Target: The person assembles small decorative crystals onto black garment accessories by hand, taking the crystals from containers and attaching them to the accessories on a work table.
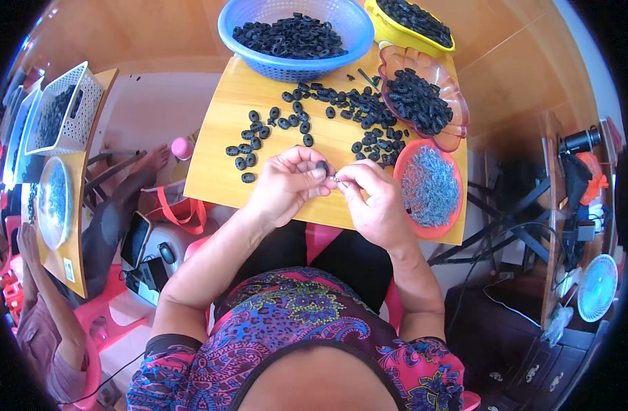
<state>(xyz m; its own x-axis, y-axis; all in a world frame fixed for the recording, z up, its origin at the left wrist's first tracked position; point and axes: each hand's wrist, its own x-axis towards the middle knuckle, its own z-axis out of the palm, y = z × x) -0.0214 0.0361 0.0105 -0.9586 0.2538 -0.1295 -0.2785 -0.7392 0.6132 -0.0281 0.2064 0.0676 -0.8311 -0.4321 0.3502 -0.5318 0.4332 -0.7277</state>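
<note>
Above the near part of the wooden table, my left hand (290,185) pinches a small black oval plastic piece (321,166) between thumb and fingers. Close against it, my right hand (371,198) has thumb and forefinger closed on a tiny silvery metal piece (336,179), perhaps a spring; its exact shape is too small to tell. Beyond my hands, several loose black oval pieces with holes (248,148) lie spread on the tabletop (215,147). To the right of my right hand, an orange-red dish (453,178) holds a heap of tiny grey-blue metal pieces (429,188).
A blue basket (293,65) and a yellow basket (399,29) of black pieces stand at the back. A brownish scalloped dish (454,103) holds more. At left, a person (54,329) sits by another table (81,198). A fan (597,288) is at right.
</note>
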